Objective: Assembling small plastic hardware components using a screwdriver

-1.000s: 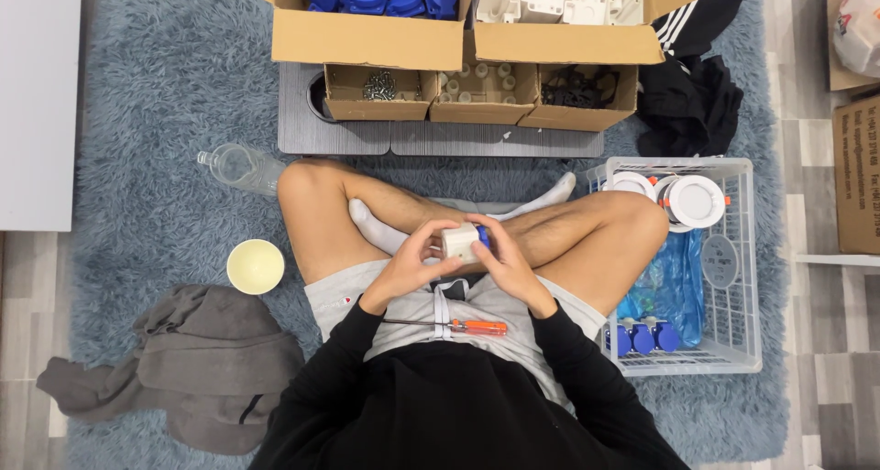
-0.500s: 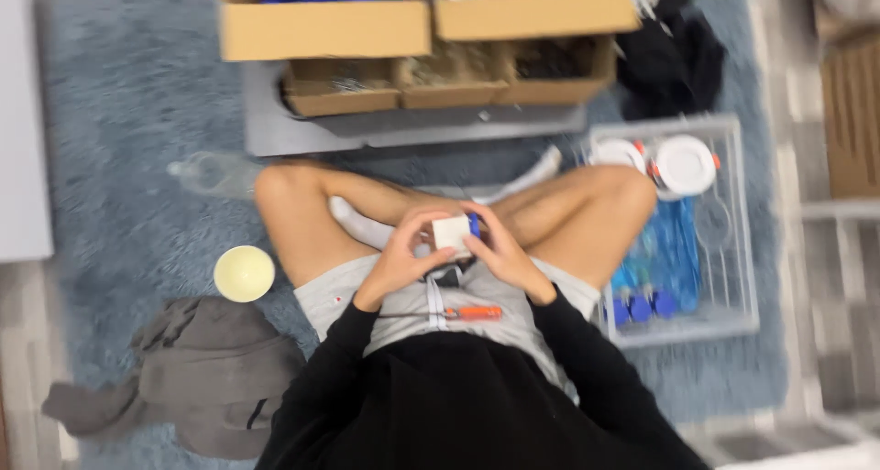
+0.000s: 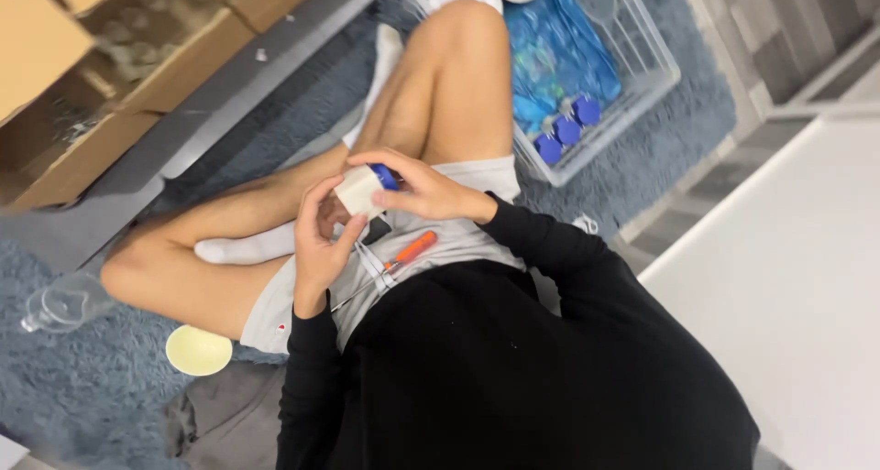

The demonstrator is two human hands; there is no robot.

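Note:
I sit cross-legged on a blue-grey rug. Both hands hold a small white block with a blue cap (image 3: 363, 186) over my lap. My left hand (image 3: 321, 241) cups the block from below and the side. My right hand (image 3: 417, 188) grips it from the right, fingers over the blue end. An orange-handled screwdriver (image 3: 409, 250) lies on my grey shorts just under the hands, next to a small dark object (image 3: 375, 229).
A clear plastic crate (image 3: 642, 85) with blue-capped parts stands beside my right knee. Cardboard boxes (image 3: 110, 58) of small parts sit on a grey board ahead. A pale yellow cup (image 3: 198, 350), a clear plastic bottle (image 3: 64, 302) and a grey garment (image 3: 229, 420) lie at my left.
The view has swung and tilted sharply to the right and moved closer. Both hands stay on the white block over my lap.

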